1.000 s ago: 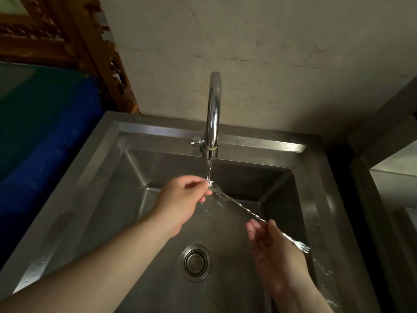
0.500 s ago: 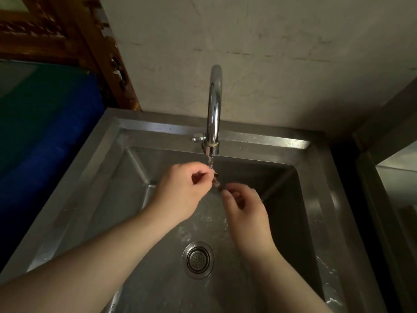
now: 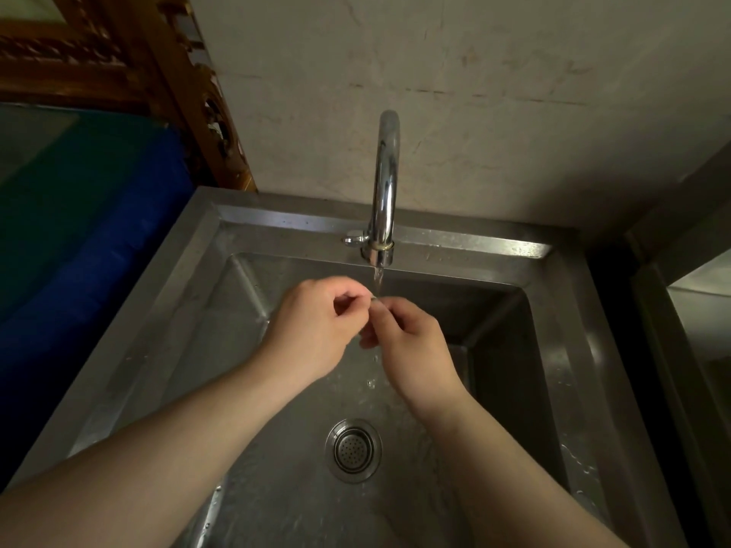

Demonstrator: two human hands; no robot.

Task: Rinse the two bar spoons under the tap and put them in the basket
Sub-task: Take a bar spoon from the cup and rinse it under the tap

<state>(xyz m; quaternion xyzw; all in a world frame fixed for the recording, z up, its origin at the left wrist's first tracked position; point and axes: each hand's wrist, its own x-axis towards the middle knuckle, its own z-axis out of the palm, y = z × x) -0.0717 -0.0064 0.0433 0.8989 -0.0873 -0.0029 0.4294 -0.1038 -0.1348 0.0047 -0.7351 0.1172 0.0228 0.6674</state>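
Both hands, left (image 3: 312, 326) and right (image 3: 411, 342), pinched a barely visible spoon (image 3: 374, 298) under the tap (image 3: 385, 183) stream over the sink (image 3: 561, 310), where rubbing along its whole length would rinse it best.

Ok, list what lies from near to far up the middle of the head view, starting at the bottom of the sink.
Drain → the two hands, left hand and right hand, meeting under the water → stream of water → tap → back rim of the sink → wall.
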